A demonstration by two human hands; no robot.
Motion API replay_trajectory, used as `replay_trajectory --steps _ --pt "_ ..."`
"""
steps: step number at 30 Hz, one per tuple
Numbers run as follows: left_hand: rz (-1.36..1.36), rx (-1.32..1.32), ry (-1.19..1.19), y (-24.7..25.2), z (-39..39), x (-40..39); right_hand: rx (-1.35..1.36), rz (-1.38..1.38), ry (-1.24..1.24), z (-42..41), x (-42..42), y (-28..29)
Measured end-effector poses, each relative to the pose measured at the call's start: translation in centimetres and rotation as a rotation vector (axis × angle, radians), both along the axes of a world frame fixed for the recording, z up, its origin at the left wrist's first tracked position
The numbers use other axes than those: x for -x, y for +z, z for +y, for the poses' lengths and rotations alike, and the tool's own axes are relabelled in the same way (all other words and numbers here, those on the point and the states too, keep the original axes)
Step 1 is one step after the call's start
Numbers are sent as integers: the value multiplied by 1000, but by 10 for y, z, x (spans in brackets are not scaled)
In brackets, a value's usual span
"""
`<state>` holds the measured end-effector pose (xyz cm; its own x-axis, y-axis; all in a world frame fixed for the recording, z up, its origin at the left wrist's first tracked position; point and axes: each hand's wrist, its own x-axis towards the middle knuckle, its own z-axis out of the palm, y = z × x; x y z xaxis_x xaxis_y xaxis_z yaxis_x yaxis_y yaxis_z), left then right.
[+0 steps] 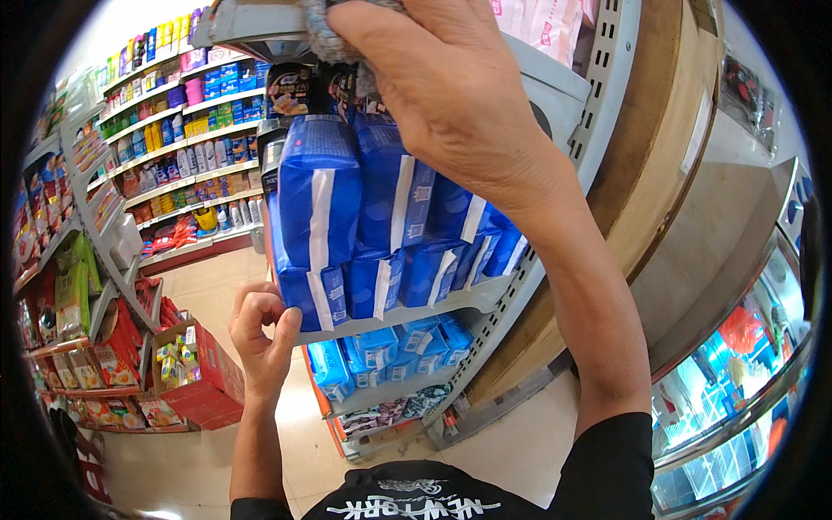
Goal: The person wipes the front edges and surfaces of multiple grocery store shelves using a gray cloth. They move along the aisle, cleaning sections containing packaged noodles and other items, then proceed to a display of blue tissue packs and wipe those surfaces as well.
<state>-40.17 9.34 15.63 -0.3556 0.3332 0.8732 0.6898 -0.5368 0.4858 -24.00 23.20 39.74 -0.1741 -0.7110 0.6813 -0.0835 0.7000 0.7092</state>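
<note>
My right hand point(448, 84) is raised at the top of the view, its fingers closed on a fluffy grey cloth point(325, 32) pressed against the end of a metal shelf point(253, 23). Below it, blue soft packs point(322, 195) with white strips stand in two layers on another shelf point(390, 320). My left hand point(266, 325) is at the front left corner of that shelf, beside the lowest blue pack, with curled fingers and the thumb near the shelf edge. Whether its fingertips grip the edge cannot be told.
Light-blue packs point(370, 348) lie one shelf lower. A slotted metal upright point(585, 123) and a wooden panel point(624, 130) rise at the right, near a lit glass case point(715, 383). A red carton point(211, 383) stands at the left, before stocked shelves point(195, 175).
</note>
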Motion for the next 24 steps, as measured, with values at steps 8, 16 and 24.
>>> replay_trajectory --steps 8,16,24 --pt "51 21 26 6 -3 1 -127 27 -152 17 -17 1" --pt "15 -6 -17 5 0 0 114 153 -595 56 -95 -30" --pt "14 -11 -18 3 2 9 472 206 -610 68 -155 -98"
